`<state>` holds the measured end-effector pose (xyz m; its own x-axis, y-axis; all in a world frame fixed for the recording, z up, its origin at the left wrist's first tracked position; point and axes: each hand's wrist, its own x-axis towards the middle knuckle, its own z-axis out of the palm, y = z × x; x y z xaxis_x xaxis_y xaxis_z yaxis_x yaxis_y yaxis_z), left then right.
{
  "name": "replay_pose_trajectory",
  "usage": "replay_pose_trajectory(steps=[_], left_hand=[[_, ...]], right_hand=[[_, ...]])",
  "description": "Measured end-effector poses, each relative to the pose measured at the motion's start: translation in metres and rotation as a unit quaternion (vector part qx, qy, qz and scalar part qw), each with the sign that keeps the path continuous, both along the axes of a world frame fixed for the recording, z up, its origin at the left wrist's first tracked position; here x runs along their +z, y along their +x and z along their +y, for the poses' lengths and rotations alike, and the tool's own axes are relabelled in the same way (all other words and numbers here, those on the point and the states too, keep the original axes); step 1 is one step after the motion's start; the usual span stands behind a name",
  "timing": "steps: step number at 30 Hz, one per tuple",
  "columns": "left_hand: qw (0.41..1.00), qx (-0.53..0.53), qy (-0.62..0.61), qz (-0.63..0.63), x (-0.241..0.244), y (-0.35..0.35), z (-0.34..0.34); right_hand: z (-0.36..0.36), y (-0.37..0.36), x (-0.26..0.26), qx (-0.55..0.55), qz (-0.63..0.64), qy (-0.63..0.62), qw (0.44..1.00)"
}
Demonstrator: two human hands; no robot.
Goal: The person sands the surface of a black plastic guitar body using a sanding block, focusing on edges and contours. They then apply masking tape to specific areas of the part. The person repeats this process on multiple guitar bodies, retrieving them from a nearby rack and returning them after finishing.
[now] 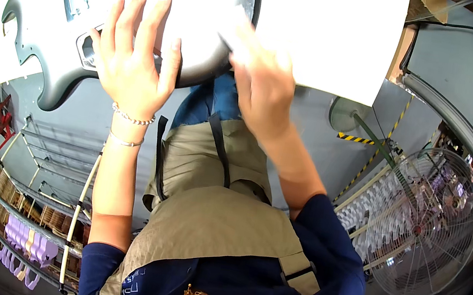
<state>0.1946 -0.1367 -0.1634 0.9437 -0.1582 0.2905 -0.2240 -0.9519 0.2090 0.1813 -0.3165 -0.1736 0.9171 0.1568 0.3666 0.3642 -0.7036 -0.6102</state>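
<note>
A glossy grey-black electric guitar body [198, 59] lies on a brightly lit white work surface [343, 49]. My left hand [139, 49] rests on it with fingers spread, over its cut-outs and beside a metal-looking fitting [88, 51]. Blurred by motion, my right hand [264, 70] is at the body's rounded end, its fingers curled around a small flat piece [226, 41], dark at one edge. Glare hides what that piece is and much of the guitar's upper face.
Below the work surface's edge at left stands a wheeled rack [82, 199] of pipes, with purple parts [29, 241] hanging from it. A large caged fan [421, 225] stands at right, near another rack with many pale parts [358, 212].
</note>
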Motion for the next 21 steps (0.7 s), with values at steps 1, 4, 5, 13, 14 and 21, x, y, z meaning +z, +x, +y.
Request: replay_pose_trajectory(steps=[1,4,5,13,14,21], left_hand=[[1.000,0.003,0.004,0.003,0.000,-0.001,0.000],[1.000,0.001,0.008,0.007,0.003,-0.001,-0.002],[1.000,0.001,0.008,0.013,0.005,-0.001,-0.003],[1.000,-0.001,-0.005,-0.019,-0.003,0.000,0.000],[1.000,-0.001,-0.007,-0.018,-0.003,0.000,-0.001],[1.000,0.003,-0.001,-0.022,0.005,0.006,-0.010]], right_hand=[[0.001,-0.009,-0.002,-0.003,-0.004,0.019,1.000],[-0.004,0.009,-0.007,-0.008,-0.066,-0.015,0.998],[-0.010,0.023,-0.008,-0.008,-0.094,-0.044,0.995],[-0.014,0.011,-0.012,-0.012,-0.061,-0.103,0.993],[-0.013,0.009,-0.009,-0.018,-0.056,-0.126,0.990],[-0.015,0.019,-0.014,-0.007,-0.101,-0.149,0.984]])
